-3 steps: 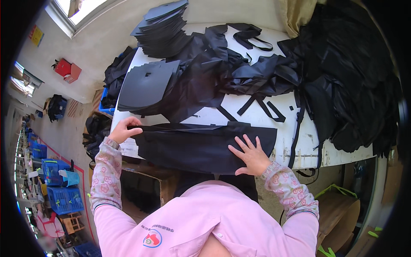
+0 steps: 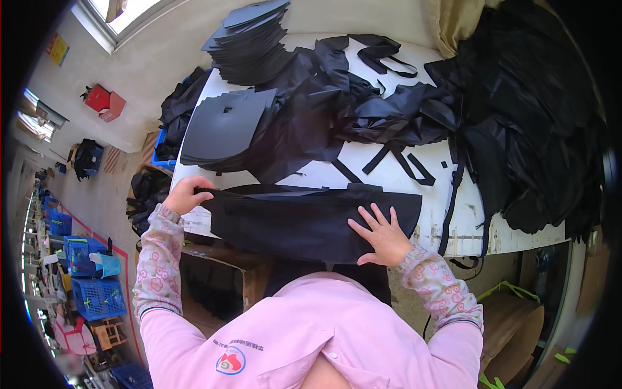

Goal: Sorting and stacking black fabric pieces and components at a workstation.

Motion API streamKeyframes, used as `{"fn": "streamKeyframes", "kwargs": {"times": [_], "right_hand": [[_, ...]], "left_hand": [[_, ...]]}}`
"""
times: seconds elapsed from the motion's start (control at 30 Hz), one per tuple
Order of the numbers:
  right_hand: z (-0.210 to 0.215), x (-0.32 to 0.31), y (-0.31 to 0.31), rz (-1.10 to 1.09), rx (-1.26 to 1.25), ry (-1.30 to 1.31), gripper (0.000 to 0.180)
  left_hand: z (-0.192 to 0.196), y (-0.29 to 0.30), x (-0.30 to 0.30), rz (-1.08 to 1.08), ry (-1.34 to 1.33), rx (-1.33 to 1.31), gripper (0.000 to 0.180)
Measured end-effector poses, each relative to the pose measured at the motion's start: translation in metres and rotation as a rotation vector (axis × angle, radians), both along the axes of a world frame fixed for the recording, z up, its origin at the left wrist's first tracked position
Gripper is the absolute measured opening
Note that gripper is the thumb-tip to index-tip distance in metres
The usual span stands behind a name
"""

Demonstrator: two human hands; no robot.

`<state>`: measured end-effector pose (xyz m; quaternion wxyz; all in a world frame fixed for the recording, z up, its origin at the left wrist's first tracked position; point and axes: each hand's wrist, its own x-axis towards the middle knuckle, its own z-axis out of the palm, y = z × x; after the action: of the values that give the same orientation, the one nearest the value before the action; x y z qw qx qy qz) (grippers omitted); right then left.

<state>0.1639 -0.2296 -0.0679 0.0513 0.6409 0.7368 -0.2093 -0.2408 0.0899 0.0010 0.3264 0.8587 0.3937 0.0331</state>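
Note:
A folded black fabric piece (image 2: 285, 223), layered along its far edge, lies across the near side of the white table (image 2: 463, 223) and overhangs the front edge. My left hand (image 2: 188, 196) pinches its far left corner between thumb and fingers. Toward its right end, my right hand (image 2: 382, 235) rests flat on the cloth with fingers spread. Just beyond the cloth are a stack of dark grey sheets (image 2: 223, 126) with a small square hole in the top one, and a crumpled heap of black fabric (image 2: 402, 117).
A taller stack of grey sheets (image 2: 249, 45) stands at the far left. Black cloth (image 2: 525, 123) is piled high on the right, with straps (image 2: 450, 207) hanging down. Under the table is an open cardboard box (image 2: 253, 275). Blue crates (image 2: 97, 298) stand on the floor at left.
The view has shifted slightly. My left hand has moved a touch leftward at the cloth's corner; my right hand stays flat on the same part of it.

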Motion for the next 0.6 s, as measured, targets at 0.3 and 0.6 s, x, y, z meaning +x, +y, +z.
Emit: {"fn": "streamKeyframes", "kwargs": {"times": [0.3,0.6], "right_hand": [[0.004,0.002,0.007,0.004,-0.024,0.053,0.098],[0.090,-0.053,0.124,-0.126,0.184,1.417,0.052]], "left_hand": [[0.007,-0.003,0.018,0.033,0.050,0.556,0.015],[0.064,-0.089,0.130,-0.424,-0.385,0.833,0.033]]}}
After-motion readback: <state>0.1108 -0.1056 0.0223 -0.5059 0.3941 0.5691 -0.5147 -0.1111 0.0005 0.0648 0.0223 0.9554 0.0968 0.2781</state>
